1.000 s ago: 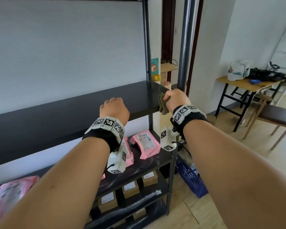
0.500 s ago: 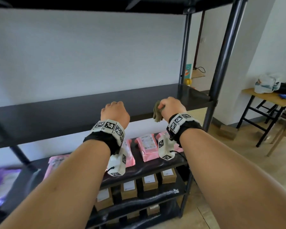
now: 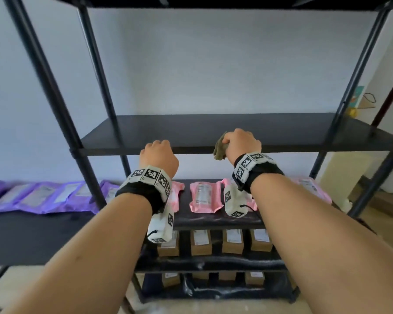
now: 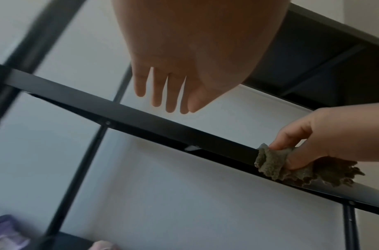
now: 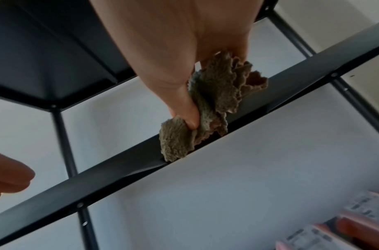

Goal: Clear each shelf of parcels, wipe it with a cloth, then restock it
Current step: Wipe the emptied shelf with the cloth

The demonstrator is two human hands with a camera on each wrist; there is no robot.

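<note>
A bare black shelf (image 3: 281,130) spans the rack at hand height. My right hand (image 3: 241,143) grips a crumpled olive cloth (image 3: 220,150) at the shelf's front edge; the right wrist view shows thumb and fingers pinching the cloth (image 5: 205,110) against the rail (image 5: 98,182). My left hand (image 3: 158,155) hovers at the same edge, further left, holding nothing, and its fingers (image 4: 160,91) hang loosely above the rail (image 4: 141,121). Pink parcels (image 3: 204,196) lie in a row on the shelf below.
Brown boxes (image 3: 201,242) fill the two lowest shelves. Purple parcels (image 3: 43,196) lie in a row on a black table (image 3: 32,236) to the left of the rack. Black uprights (image 3: 354,71) frame the shelf, and another shelf (image 3: 213,2) sits overhead.
The view has swung left, so the rack now faces me squarely and the purple parcels show. Both hands stay at the shelf's front edge, the right one still holding the cloth.
</note>
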